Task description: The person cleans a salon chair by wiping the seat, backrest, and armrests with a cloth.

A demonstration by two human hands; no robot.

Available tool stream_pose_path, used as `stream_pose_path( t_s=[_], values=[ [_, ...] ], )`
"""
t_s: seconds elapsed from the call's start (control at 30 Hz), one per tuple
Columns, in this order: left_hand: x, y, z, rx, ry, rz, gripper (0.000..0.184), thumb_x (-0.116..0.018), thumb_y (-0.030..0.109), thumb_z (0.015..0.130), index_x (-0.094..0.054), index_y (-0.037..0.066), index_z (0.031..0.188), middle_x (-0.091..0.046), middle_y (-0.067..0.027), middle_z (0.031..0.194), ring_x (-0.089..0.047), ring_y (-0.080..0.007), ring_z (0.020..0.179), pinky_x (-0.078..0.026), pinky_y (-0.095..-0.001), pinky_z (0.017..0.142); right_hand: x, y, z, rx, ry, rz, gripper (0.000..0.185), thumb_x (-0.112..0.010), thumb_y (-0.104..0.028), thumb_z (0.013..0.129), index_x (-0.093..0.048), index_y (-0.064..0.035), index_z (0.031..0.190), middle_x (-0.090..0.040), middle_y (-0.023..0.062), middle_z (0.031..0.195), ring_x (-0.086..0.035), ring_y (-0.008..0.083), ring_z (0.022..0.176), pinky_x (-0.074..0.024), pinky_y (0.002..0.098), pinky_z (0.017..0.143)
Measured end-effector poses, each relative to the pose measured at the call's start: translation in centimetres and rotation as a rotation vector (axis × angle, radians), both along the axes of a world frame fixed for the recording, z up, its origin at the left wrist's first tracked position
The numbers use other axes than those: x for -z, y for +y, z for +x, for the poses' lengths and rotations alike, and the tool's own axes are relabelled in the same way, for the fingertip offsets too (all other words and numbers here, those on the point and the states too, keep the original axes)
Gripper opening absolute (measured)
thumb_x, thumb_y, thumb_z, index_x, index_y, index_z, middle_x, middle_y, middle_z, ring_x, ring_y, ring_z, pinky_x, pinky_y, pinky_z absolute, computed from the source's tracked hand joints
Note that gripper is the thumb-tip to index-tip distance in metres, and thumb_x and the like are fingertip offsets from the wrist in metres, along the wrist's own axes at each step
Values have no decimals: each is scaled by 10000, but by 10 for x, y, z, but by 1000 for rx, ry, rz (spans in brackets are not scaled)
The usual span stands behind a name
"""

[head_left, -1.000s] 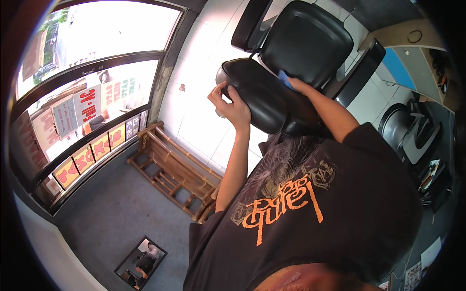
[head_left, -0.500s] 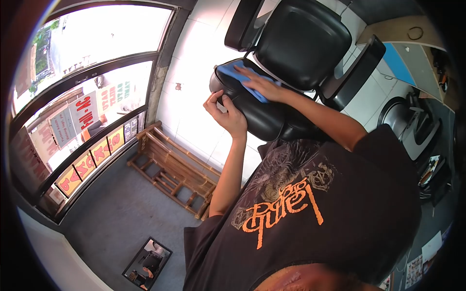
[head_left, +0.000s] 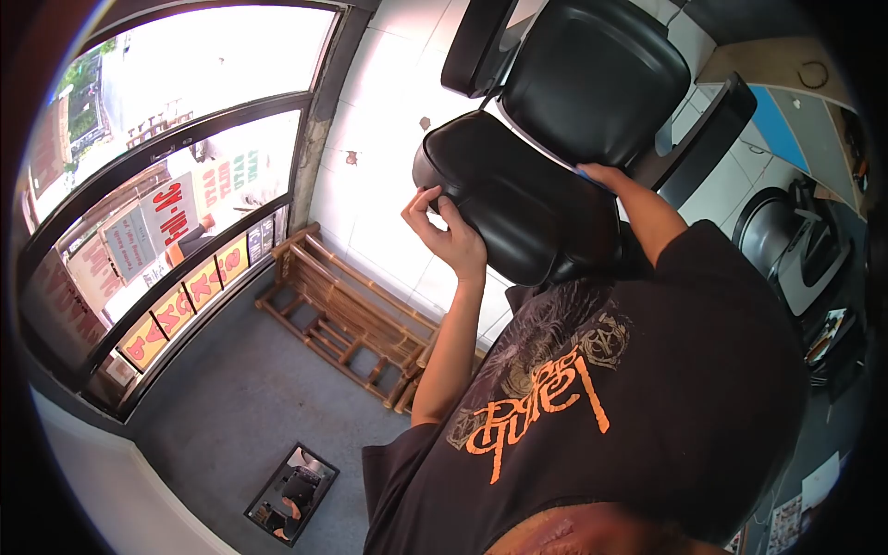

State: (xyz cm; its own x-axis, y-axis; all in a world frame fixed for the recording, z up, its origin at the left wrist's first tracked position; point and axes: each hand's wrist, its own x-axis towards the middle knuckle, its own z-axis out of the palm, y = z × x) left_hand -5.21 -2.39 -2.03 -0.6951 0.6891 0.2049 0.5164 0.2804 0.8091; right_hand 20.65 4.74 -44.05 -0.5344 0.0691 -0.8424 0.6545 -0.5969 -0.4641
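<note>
At the far left, a dark-framed glass window point(head_left: 185, 141) looks out on coloured lettered signs; nearer, a blue-grey floor point(head_left: 203, 398) carries a dark-rimmed rectangular mirror point(head_left: 291, 490) and, to its right, a long brown bamboo bench point(head_left: 347, 328). Beyond the bench, a white tiled floor point(head_left: 388, 120) runs under a chair with a glossy black padded backrest point(head_left: 518, 194) on the near side and a broad black seat point(head_left: 597, 83) on the far side. The left hand point(head_left: 444, 231) grips the backrest's left edge, its fingers curled; the right hand point(head_left: 606, 178) grips a blue cloth point(head_left: 584, 170), only a sliver of it showing, at the backrest's far edge beside the seat. Farther right stand a cabinet with a bright blue panel point(head_left: 770, 125) and a round-topped black-and-silver seat point(head_left: 782, 245). Half a second ago the cloth lay spread over the backrest's far left corner beneath the right hand; both have since moved right, while the left hand has stayed at its edge.
</note>
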Motion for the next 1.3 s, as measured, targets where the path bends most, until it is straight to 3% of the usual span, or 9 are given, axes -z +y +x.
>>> stream_pose_path(
  t_s=[0.13,0.3,0.43,0.53,0.67,0.93,1.17,1.23,1.3],
  values=[
    [-2,0,3,-8,-7,-27,145,-524,-6,1008,-627,-3,1110,-505,-118,1171,-505,-258,1228,-365,-402,1114,-45,20,-8,-226,-213,37,489,-425,-487,1061,-679,-194,1358,-686,129,1265,-668,268,1118,-482,462,1014],
    [-2,2,2,-10,-9,-12,153,-520,-20,1000,-621,-7,1115,-503,-117,1167,-508,-261,1226,-361,-396,1113,-30,40,-127,244,-40,-89,575,-405,-529,1068,-645,-119,1393,-659,133,1334,-647,261,1181,-489,442,1028],
    [-1,1,2,0,-7,1,155,-524,-25,994,-612,-14,1121,-501,-116,1166,-507,-256,1215,-362,-394,1113,-130,104,-203,471,53,-167,665,-459,-558,1027,-598,-43,1423,-628,195,1374,-630,309,1226,-500,455,1013],
    [-1,3,1,-2,-4,-3,153,-528,-22,992,-610,-15,1121,-500,-116,1166,-508,-254,1214,-362,-394,1112,-120,100,-221,446,106,155,691,-477,-559,1012,-579,-27,1441,-643,173,1348,-603,287,1249,-456,416,1051],
    [-2,4,3,-14,-19,18,149,-537,-11,990,-611,-15,1119,-502,-117,1164,-508,-250,1204,-365,-395,1108,-117,71,-174,352,157,241,652,-467,-519,1036,-560,-71,1500,-576,125,1494,-532,237,1363,-375,386,1144],
    [-2,2,0,14,-10,13,126,-548,9,981,-615,1,1088,-525,-139,1154,-503,-331,1254,-362,-456,1097,-103,-4,26,96,19,240,576,-472,-477,1048,-641,-52,1398,-643,113,1373,-579,216,1246,-412,362,1095],
    [1,-3,-1,24,-6,66,110,-573,10,972,-628,11,1067,-518,-85,1101,-508,-231,1108,-382,-378,1043,-270,-67,64,506,73,259,622,-506,-484,1077,-547,-5,1471,-678,84,1262,-618,158,1133,-427,298,1043],
    [3,-2,-3,29,3,93,108,-579,9,966,-632,11,1061,-525,-89,1093,-508,-237,1107,-382,-382,1038,-273,-87,68,522,179,287,673,-485,-439,1091,-420,42,1557,-513,181,1555,-467,219,1433,-299,309,1207],
    [0,-3,-3,36,-3,108,104,-586,11,962,-635,11,1055,-534,-93,1086,-507,-245,1104,-382,-386,1032,-312,-107,59,479,142,633,625,-490,-402,1098,-433,20,1555,-533,188,1530,-472,211,1428,-315,314,1200]
  ],
)
